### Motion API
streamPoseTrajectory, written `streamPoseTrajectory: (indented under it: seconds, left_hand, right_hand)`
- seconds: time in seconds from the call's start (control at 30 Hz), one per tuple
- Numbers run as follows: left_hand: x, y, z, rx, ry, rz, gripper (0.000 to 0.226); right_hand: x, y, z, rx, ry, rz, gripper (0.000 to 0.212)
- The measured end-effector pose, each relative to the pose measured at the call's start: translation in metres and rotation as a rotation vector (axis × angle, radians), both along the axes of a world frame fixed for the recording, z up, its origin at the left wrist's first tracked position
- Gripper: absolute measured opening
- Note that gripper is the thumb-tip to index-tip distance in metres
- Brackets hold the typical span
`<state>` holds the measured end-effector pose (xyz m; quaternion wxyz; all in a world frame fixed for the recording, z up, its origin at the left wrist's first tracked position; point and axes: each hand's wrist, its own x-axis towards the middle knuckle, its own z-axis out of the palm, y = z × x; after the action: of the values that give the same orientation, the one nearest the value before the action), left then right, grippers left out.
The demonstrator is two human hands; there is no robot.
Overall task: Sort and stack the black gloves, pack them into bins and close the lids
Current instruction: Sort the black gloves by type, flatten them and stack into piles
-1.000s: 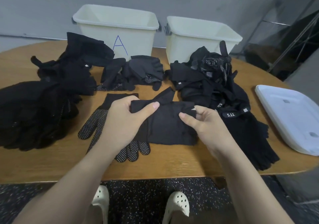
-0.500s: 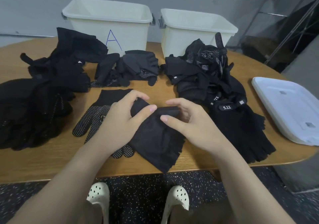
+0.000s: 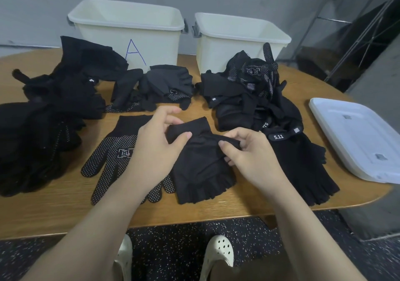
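Both hands, left [image 3: 155, 142] and right [image 3: 249, 151], are pinching the fingerless glove [image 3: 201, 168] by its cuff; I'd be flattening it square on the tabletop [image 3: 65, 211] before stacking.

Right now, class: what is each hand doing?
Left hand: pinching the fingerless glove at its cuff.
Right hand: pinching the same glove's edge.

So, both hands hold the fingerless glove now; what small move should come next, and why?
Probably lay the fingerless glove flat, with its cuff straightened. The left hand and right hand each pinch its bunched upper edge, while its cut finger ends already rest on the table. It partly overlaps the dotted glove, so sliding it clear would keep the types apart.
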<state>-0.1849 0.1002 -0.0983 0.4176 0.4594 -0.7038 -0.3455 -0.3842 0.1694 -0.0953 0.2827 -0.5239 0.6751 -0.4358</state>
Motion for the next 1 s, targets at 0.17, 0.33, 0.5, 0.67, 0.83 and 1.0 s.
streamPoseTrajectory:
  seconds: [0.17,0.33,0.5,0.67,0.83,1.0]
  left_hand:
    - [-0.007,-0.012,-0.008,-0.133,-0.159,-0.017,0.032]
    - [-0.003,-0.01,-0.013,-0.292,-0.444,-0.083,0.042]
    - [0.013,0.005,-0.006,-0.429,-0.666,-0.213,0.053]
    - [0.02,0.022,-0.01,-0.344,-0.862,-0.328,0.081]
    - [0.022,0.02,-0.014,-0.278,-0.953,-0.363,0.085]
    - [0.023,0.019,-0.015,-0.257,-1.034,-0.396,0.087]
  right_hand:
    - [-0.004,0.005,-0.003,0.016,0.14,-0.014,0.008]
    - [0.0,0.006,-0.004,0.0,0.316,-0.053,0.008]
    - [0.005,0.006,-0.005,-0.122,0.498,-0.018,0.021]
    - [0.025,0.007,-0.01,-0.259,0.791,0.11,0.027]
    - [0.031,0.011,-0.014,-0.095,0.798,0.318,0.048]
    - [0.019,0.012,-0.022,0.177,0.838,0.445,0.073]
